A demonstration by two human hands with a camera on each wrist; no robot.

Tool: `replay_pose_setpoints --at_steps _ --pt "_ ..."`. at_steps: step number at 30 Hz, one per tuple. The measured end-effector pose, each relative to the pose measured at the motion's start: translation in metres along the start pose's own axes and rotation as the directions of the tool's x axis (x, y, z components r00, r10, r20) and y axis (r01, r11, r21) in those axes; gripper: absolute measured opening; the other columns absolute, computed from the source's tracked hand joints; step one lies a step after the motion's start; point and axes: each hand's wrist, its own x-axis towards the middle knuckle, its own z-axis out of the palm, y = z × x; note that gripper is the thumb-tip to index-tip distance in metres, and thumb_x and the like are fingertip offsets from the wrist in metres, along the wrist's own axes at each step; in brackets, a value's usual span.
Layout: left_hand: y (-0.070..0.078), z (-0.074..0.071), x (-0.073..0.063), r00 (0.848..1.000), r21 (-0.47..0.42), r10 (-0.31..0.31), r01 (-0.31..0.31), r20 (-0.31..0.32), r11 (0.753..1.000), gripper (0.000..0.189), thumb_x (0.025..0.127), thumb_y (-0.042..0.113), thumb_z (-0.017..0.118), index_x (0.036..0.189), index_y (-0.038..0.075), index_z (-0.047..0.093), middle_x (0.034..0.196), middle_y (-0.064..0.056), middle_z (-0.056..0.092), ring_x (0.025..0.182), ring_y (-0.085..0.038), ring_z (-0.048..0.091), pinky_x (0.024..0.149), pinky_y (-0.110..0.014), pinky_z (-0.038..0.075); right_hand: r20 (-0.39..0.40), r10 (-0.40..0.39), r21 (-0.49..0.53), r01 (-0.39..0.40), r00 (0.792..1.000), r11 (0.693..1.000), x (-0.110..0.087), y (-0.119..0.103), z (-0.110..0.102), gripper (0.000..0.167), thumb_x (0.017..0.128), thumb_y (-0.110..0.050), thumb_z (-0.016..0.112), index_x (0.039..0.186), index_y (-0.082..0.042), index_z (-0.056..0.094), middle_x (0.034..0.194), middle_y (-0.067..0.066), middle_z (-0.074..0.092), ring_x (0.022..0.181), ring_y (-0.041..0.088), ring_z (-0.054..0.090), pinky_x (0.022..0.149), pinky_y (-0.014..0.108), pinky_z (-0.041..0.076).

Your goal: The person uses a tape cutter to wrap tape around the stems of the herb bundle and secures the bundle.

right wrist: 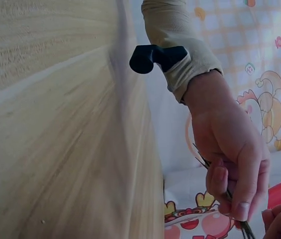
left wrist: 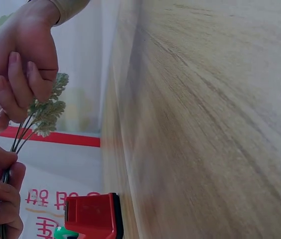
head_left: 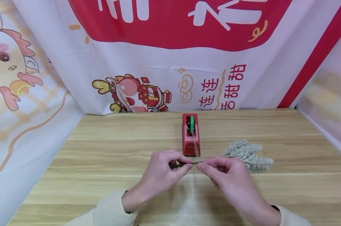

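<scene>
A bunch of pale grey-green flower sprigs (head_left: 249, 156) with thin dark stems (left wrist: 25, 134) lies across the space between both hands. My left hand (head_left: 166, 168) grips the stems between thumb and curled fingers, and the cut ends stick out behind it in the right wrist view. My right hand (head_left: 229, 175) has its thumb and forefinger tips together close beside the stems, on the flower-head side. Whatever lies between those tips is hidden. Just beyond the hands stands a red tape dispenser (head_left: 191, 149) with a green-cored roll (head_left: 191, 124).
The wooden table (head_left: 108, 147) reaches back to a printed cloth (head_left: 159, 59) that hangs as a wall. More printed cloth closes off the left (head_left: 26, 119) and right sides. A dark clip-like piece (right wrist: 155, 59) shows by the left sleeve in the right wrist view.
</scene>
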Motion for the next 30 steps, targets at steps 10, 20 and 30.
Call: replay_pose_setpoints --at_steps 10,20,30 --pt "0.004 -0.001 0.000 0.999 -0.051 0.013 -0.014 -0.029 0.999 0.004 0.091 0.011 0.082 0.094 0.014 0.084 0.088 0.004 0.080 0.068 -0.001 0.057 0.058 -0.019 0.047 0.008 0.047 0.055 -0.048 0.999 0.997 -0.003 0.006 0.006 0.025 0.096 -0.026 0.079 0.109 -0.004 0.080 0.069 0.003 0.067 0.049 0.007 0.037 0.044 0.022 0.029" --pt "0.001 0.002 0.000 0.999 -0.086 0.032 -0.033 -0.019 0.996 0.005 0.091 0.009 0.082 0.092 0.014 0.083 0.085 0.005 0.078 0.065 0.000 0.055 0.056 -0.018 0.045 -0.039 0.083 0.104 -0.079 0.996 0.991 0.003 0.023 0.016 0.025 0.097 -0.023 0.077 0.112 -0.002 0.078 0.074 0.002 0.072 0.048 0.006 0.036 0.044 0.022 0.027" --pt "-0.001 0.005 0.000 0.994 -0.070 0.107 -0.108 -0.017 0.992 0.005 0.091 0.008 0.081 0.094 0.011 0.083 0.085 0.002 0.078 0.061 0.003 0.048 0.053 -0.017 0.040 -0.068 0.113 0.203 -0.098 0.991 0.974 0.007 0.029 0.023 0.025 0.101 -0.017 0.072 0.119 -0.001 0.076 0.080 -0.002 0.073 0.048 0.005 0.035 0.044 0.022 0.028"
